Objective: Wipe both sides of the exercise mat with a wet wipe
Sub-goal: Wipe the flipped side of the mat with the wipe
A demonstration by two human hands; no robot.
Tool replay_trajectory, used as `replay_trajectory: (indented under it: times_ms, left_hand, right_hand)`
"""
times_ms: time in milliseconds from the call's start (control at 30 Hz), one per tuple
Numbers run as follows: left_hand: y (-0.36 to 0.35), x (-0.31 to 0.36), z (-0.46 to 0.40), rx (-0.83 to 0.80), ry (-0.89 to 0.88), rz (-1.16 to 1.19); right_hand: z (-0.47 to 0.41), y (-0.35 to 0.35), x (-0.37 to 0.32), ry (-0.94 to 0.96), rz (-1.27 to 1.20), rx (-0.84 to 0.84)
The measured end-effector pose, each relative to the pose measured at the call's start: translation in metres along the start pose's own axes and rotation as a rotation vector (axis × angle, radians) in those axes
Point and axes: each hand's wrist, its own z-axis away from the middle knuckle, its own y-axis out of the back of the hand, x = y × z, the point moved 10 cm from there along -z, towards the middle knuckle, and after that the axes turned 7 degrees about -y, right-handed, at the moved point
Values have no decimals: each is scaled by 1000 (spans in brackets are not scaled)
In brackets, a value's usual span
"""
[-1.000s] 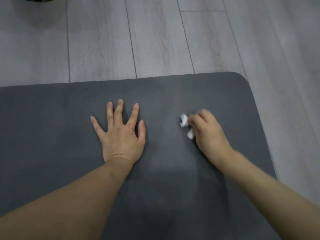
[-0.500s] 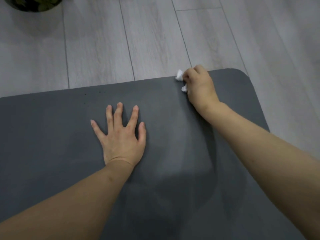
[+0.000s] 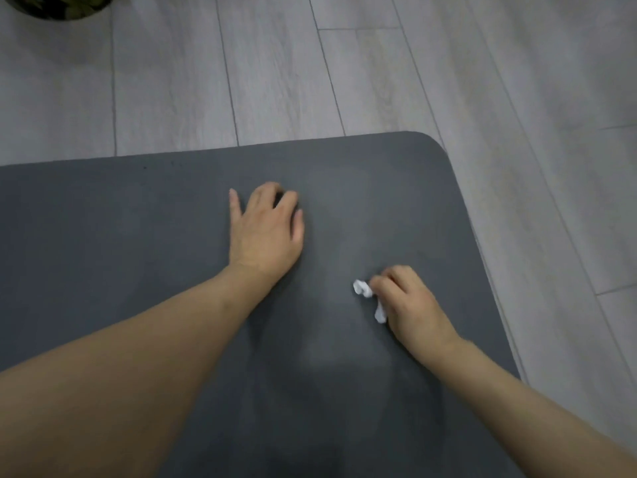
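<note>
A dark grey exercise mat (image 3: 103, 229) lies flat on the floor, its rounded far right corner in view. My right hand (image 3: 412, 305) grips a crumpled white wet wipe (image 3: 368, 298) and presses it onto the mat, right of centre. A faint damp streak runs on the mat from the far edge down toward the wipe. My left hand (image 3: 267, 225) rests on the mat to the left of the streak, its fingers bent at the tips, holding nothing.
Light grey wood-look floor (image 3: 310, 63) surrounds the mat at the back and right. A dark round pot with green leaves (image 3: 58, 5) stands at the top left corner of the view.
My right hand has dragged the wipe from the mat's far edge back toward me. My left hand's spread fingers have drawn together and bent, and it sits further right.
</note>
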Motion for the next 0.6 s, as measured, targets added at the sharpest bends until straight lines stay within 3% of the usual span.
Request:
replay_trajectory:
  times_ms: [67, 133, 267, 367, 500, 600]
  left_hand:
    - [-16, 18, -17, 6, 87, 44]
    - [-35, 21, -25, -14, 142, -64]
    - [-38, 19, -25, -34, 122, -135]
    - [-39, 20, -27, -84, 132, -140]
    - [-41, 24, -25, -120, 79, -184]
    - [-43, 27, -26, -123, 38, -208]
  right_hand:
    - [-59, 2, 13, -7, 10, 82]
    - [-135, 0, 34, -58, 26, 169]
    - [-230, 13, 60, -170, -32, 246]
    - [-172, 19, 57, -89, -40, 236]
    - [-15, 15, 37, -77, -52, 48]
    - [-4, 9, 39, -24, -2, -24]
